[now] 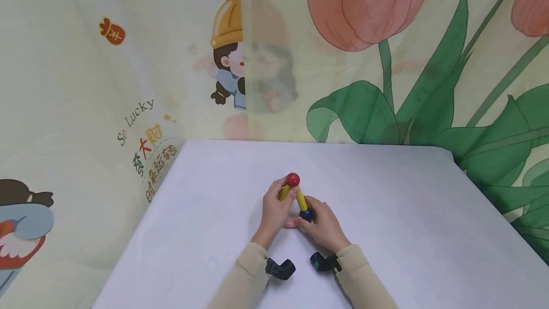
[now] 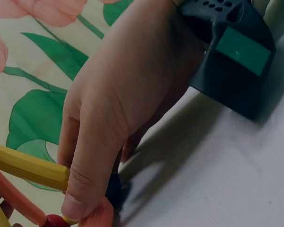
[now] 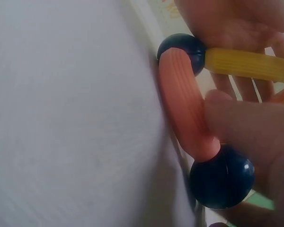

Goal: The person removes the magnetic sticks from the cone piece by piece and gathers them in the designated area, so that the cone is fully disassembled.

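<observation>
Both hands hold one ball-and-rod construction toy low over the white table. At its top sits a red ball (image 1: pixel 293 179), from which yellow rods (image 1: pixel 302 199) slope down. My left hand (image 1: pixel 274 206) grips the upper part, its thumb just below the red ball. My right hand (image 1: pixel 323 225) holds the lower right corner, around a dark blue ball (image 1: pixel 306 214). In the right wrist view the thumb presses a curved pink rod (image 3: pixel 184 104) that joins two dark blue balls. Another red ball (image 2: pixel 56 221) shows at the bottom of the left wrist view. My fingers hide several joints.
The white-covered table (image 1: pixel 193 194) spreads around the hands. A printed curtain (image 1: pixel 274 51) with tulips and cartoon figures hangs behind its back edge. Each wrist carries a black camera (image 1: pixel 280 269), and the two sit close together.
</observation>
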`<state>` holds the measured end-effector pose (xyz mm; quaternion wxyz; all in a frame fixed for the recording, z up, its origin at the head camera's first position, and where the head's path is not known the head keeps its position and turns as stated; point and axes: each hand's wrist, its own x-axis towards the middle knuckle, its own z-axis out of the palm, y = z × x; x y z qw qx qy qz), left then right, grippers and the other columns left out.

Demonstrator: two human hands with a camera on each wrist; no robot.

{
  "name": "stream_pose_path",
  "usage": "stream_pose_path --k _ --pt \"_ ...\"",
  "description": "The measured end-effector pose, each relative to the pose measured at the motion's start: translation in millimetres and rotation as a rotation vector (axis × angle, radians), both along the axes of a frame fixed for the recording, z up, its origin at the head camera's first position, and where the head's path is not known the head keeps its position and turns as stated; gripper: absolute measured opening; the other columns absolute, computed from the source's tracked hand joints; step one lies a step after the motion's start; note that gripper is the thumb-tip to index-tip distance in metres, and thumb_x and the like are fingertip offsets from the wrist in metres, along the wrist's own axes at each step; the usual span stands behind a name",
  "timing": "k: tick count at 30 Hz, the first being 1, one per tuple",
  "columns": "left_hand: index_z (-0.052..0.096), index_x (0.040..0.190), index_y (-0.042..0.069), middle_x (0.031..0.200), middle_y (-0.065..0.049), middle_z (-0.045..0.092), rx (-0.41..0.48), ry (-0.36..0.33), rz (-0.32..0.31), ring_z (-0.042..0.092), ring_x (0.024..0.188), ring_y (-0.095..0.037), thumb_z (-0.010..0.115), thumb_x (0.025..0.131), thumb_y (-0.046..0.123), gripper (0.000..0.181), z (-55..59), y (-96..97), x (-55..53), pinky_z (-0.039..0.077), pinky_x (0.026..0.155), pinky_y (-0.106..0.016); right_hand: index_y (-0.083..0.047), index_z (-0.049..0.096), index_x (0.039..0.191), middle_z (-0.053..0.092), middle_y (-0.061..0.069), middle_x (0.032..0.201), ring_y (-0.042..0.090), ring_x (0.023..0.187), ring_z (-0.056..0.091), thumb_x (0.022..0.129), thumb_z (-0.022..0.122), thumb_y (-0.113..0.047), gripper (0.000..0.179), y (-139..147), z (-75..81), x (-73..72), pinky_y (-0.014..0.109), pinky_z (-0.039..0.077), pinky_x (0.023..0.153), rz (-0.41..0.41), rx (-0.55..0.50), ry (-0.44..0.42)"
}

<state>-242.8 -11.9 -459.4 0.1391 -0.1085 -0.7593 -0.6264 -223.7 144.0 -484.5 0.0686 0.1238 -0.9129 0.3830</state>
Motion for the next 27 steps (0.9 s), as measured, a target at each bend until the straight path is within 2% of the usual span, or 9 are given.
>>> stream_pose_path --k 2,5,8,11,15,20,24,27 --pt "0.061 0.131 0.011 0.124 -0.004 0.062 0.010 0.023 0.005 0.055 0.120 -0.020 0.068 0.093 0.030 0.043 -0.3 -0.7 -0.1 0.043 0.104 -0.039 -0.009 0.051 0.140 0.054 0.011 0.139 0.032 0.127 0.051 0.085 0.076 -0.022 0.061 -2.2 6.4 2.1 0.056 0.034 0.108 -0.012 -0.041 0.012" --pt "0.062 0.129 0.010 0.123 -0.005 0.062 0.031 0.023 -0.014 0.056 0.117 -0.021 0.069 0.092 0.029 0.041 0.2 -1.1 -0.5 0.044 0.103 -0.042 -0.007 0.054 0.136 0.055 0.012 0.137 0.036 0.126 0.051 0.088 0.070 -0.013 0.052 -5.6 22.7 3.3 0.054 0.041 0.103 -0.030 -0.156 0.085" --pt "0.062 0.129 0.011 0.122 -0.004 0.062 0.043 -0.003 -0.023 0.057 0.115 -0.022 0.070 0.092 0.029 0.042 1.3 -1.4 -1.0 0.045 0.101 -0.042 -0.008 0.057 0.132 0.061 0.012 0.128 0.035 0.115 0.058 0.091 0.066 -0.011 0.043 -11.0 41.7 -0.1 0.049 0.047 0.098 -0.032 -0.247 0.150" --pt "0.060 0.131 0.014 0.125 -0.002 0.062 0.015 -0.028 -0.013 0.058 0.115 -0.020 0.069 0.092 0.031 0.044 0.8 -2.4 -1.7 0.047 0.100 -0.038 -0.010 0.059 0.130 0.065 0.008 0.116 0.028 0.099 0.063 0.092 0.067 -0.017 0.039 -17.6 58.4 -5.6 0.042 0.053 0.087 -0.037 -0.264 0.169" --pt "0.060 0.133 0.016 0.127 0.000 0.061 -0.041 -0.030 0.004 0.058 0.115 -0.019 0.068 0.093 0.030 0.044 -2.9 -4.0 -2.8 0.048 0.098 -0.035 -0.012 0.064 0.126 0.063 0.004 0.099 0.020 0.081 0.057 0.090 0.072 -0.025 0.039 -24.9 75.0 -13.9 0.033 0.052 0.070 -0.022 -0.168 0.186" --pt "0.062 0.130 0.014 0.123 0.000 0.064 -0.053 0.042 0.027 0.058 0.111 -0.019 0.068 0.093 0.023 0.038 -6.8 -3.6 -4.6 0.049 0.096 -0.038 -0.010 0.068 0.120 0.061 0.001 0.086 0.021 0.076 0.054 0.087 0.075 -0.030 0.039 -27.2 83.8 -22.2 0.029 0.046 0.063 0.014 -0.002 0.243" --pt "0.065 0.127 0.013 0.120 0.001 0.065 -0.025 0.096 0.024 0.060 0.110 -0.017 0.066 0.095 0.023 0.034 -6.9 -2.7 -5.5 0.050 0.096 -0.035 -0.009 0.068 0.117 0.064 0.001 0.089 0.018 0.076 0.054 0.087 0.076 -0.028 0.037 -25.0 86.6 -25.0 0.029 0.048 0.062 0.043 0.050 0.248" --pt "0.067 0.125 0.013 0.119 0.000 0.066 0.003 0.108 0.020 0.061 0.110 -0.017 0.067 0.094 0.024 0.033 -6.3 -1.7 -6.5 0.050 0.095 -0.033 -0.008 0.066 0.119 0.065 0.003 0.098 0.017 0.080 0.056 0.089 0.073 -0.026 0.036 -23.0 87.6 -25.9 0.028 0.052 0.066 0.069 0.066 0.220"
